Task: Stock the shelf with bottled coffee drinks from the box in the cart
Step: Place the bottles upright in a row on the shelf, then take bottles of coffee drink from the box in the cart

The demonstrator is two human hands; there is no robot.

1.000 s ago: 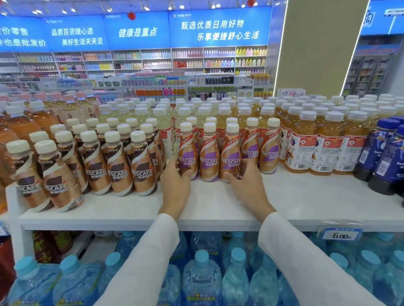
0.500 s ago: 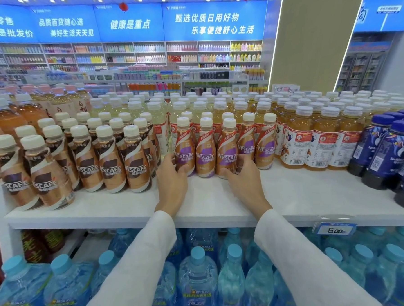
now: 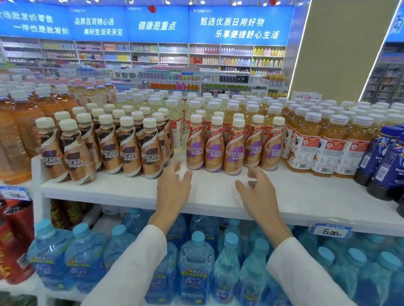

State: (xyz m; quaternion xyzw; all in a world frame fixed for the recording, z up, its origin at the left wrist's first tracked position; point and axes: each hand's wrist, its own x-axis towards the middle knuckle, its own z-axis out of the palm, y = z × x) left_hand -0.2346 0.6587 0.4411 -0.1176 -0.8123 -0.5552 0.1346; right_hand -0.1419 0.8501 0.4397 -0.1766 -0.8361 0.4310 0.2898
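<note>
Purple-labelled Nescafe coffee bottles [image 3: 233,148] stand upright in a short row on the white shelf [image 3: 303,194]. To their left stands a larger group of brown-labelled Nescafe bottles [image 3: 128,154]. My left hand [image 3: 175,191] hovers over the shelf just in front of the gap between the two groups, fingers loosely spread, holding nothing. My right hand [image 3: 257,192] hovers in front of the purple row, fingers relaxed and apart from the bottles. The cart and the box are out of view.
Orange tea bottles [image 3: 324,141] stand right of the coffee, dark blue bottles [image 3: 388,161] at the far right. Large amber bottles [image 3: 6,135] fill the left. Blue water bottles [image 3: 195,265] pack the shelf below, red packs [image 3: 6,235] at lower left. A price tag [image 3: 331,231] hangs on the shelf edge.
Both hands have let go of the purple-labelled bottles and pulled back toward me. The bottles stay standing in their row. The camera has shifted left.
</note>
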